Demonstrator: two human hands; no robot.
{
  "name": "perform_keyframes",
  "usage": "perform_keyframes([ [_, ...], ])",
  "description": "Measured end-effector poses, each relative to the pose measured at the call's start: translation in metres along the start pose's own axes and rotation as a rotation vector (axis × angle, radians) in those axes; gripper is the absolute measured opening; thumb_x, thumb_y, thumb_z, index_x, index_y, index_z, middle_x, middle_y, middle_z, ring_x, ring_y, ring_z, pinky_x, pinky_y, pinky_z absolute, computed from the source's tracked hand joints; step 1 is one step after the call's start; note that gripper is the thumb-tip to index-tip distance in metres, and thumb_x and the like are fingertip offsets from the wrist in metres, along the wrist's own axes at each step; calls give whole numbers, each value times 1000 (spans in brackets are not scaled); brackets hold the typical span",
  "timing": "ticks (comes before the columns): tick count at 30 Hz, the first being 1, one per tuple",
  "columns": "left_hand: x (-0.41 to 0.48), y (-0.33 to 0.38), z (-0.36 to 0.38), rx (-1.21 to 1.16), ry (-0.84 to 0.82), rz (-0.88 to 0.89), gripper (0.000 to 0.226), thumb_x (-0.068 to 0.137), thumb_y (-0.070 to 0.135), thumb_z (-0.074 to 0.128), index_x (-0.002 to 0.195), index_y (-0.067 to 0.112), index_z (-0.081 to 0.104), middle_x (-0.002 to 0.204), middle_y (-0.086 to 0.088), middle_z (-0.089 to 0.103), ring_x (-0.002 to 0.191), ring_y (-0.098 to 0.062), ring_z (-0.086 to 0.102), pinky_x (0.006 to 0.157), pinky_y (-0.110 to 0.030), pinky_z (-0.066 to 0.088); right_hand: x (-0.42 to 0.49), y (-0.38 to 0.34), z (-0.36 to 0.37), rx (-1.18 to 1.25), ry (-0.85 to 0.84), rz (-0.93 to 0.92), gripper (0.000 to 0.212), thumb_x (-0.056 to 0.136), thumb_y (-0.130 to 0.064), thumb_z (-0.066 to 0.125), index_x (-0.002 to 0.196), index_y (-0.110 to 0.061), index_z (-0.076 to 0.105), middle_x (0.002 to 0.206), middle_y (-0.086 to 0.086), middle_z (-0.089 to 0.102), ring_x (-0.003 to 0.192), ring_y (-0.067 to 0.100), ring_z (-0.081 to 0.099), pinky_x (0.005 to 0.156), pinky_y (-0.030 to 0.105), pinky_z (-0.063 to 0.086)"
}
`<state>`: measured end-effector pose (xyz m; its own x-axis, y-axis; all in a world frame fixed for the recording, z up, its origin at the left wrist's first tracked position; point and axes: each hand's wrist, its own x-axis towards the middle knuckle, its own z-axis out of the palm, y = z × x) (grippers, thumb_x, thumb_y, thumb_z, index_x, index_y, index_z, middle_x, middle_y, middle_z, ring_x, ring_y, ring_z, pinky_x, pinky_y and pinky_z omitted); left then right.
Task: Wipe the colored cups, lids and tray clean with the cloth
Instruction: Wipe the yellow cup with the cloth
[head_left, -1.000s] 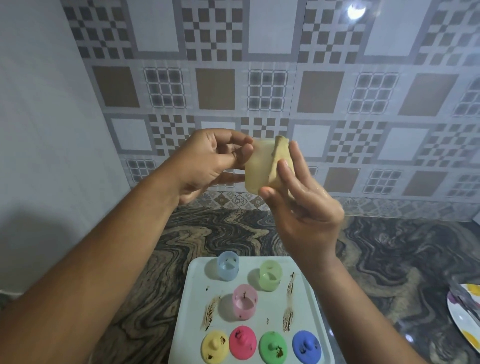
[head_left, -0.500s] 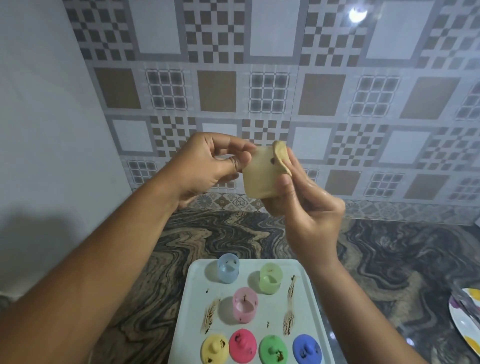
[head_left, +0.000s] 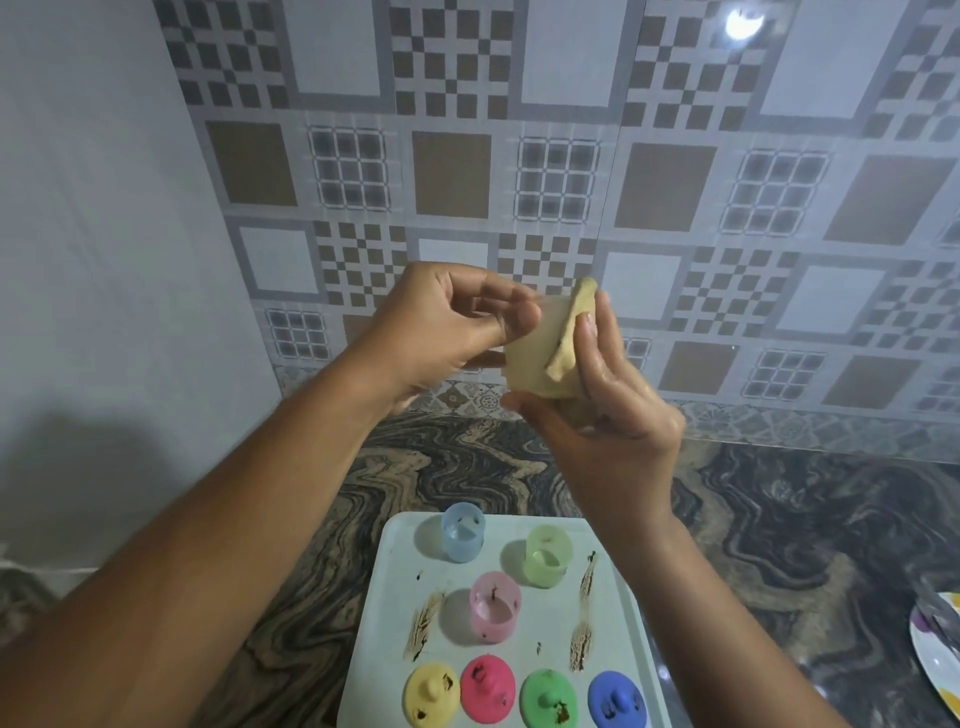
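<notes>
I hold a pale yellow cup (head_left: 527, 358) up in front of the tiled wall. My left hand (head_left: 447, 327) pinches its left side. My right hand (head_left: 618, 415) presses a beige cloth (head_left: 566, 338) against its right side and underside. Below on the counter lies a white tray (head_left: 395, 597) with brown smears. On it stand a blue cup (head_left: 462, 532), a green cup (head_left: 548, 556) and a pink cup (head_left: 494, 613), all with dark specks. Along its near edge lie a yellow lid (head_left: 432, 693), a pink lid (head_left: 487, 688), a green lid (head_left: 548, 699) and a blue lid (head_left: 617, 699), also spotted.
The tray rests on a dark swirled stone counter (head_left: 779, 519) that meets the patterned tile wall (head_left: 675, 208). A plain white wall (head_left: 104, 260) closes the left side. A white plate (head_left: 935, 660) with coloured marks pokes in at the right edge.
The yellow cup has turned between my hands, and the cloth's folded edge has slid across its right side. The things on the tray have not moved.
</notes>
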<state>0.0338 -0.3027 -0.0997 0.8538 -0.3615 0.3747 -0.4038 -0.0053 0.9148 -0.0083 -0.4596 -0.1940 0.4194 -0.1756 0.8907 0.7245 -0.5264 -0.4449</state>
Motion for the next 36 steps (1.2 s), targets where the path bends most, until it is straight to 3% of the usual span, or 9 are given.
perform_keyframes([
  [3,-1,0,-2,8,-2,5,25,71,34,73,90,18,76,94,5,78,93,-13,73,76,-34,61,-3,4,0,121,47,100,82,75,-27,89,142,-2,48,146,25,51,139,27,53,105,42,55],
  [7,-1,-11,-10,-57,-54,-79,23,75,17,69,97,12,74,98,2,77,98,-14,72,77,-32,60,-16,15,1,340,35,310,89,71,-34,94,145,-5,53,140,27,58,129,46,59,98,66,53],
  [12,-5,-8,-8,87,-88,-52,21,67,26,78,86,17,77,91,-7,77,94,-23,73,78,-44,62,-22,11,-1,52,-38,131,88,75,-35,87,142,4,47,142,23,55,132,28,59,105,41,55],
  [16,-9,-10,2,72,-78,-33,30,67,38,77,89,18,76,98,-4,77,98,-22,72,80,-45,61,-33,15,-4,250,11,321,87,76,-31,91,144,2,51,136,27,62,120,41,67,94,59,58],
  [19,-12,-26,4,22,-92,-117,25,73,30,71,96,21,76,108,1,76,107,-20,70,84,-50,59,-43,15,-8,396,47,504,87,72,-23,94,147,-8,53,129,23,67,110,33,68,92,63,57],
  [22,-17,-42,9,-67,-87,-187,18,71,18,71,88,16,75,93,1,77,96,-18,72,74,-42,62,-55,18,-15,249,0,459,92,71,-33,94,145,0,52,135,27,63,123,41,65,98,60,55],
  [26,-26,-52,20,-7,-132,-189,21,71,24,74,88,11,73,82,1,74,84,-14,71,67,-37,62,-75,18,-25,-76,-78,223,90,71,-22,94,143,0,44,141,21,57,130,34,61,107,41,53],
  [33,-44,-80,32,-118,-121,-328,25,76,23,69,97,10,71,91,0,76,91,-20,73,73,-44,61,-100,10,-28,257,19,636,81,74,-7,90,146,-7,53,112,13,75,95,16,68,88,53,62],
  [36,-48,-91,30,-140,-103,-365,18,75,17,70,92,10,71,84,0,76,83,-19,74,65,-37,61,-107,15,-28,170,-55,624,86,72,-17,93,145,1,51,128,21,68,111,21,69,98,49,59],
])
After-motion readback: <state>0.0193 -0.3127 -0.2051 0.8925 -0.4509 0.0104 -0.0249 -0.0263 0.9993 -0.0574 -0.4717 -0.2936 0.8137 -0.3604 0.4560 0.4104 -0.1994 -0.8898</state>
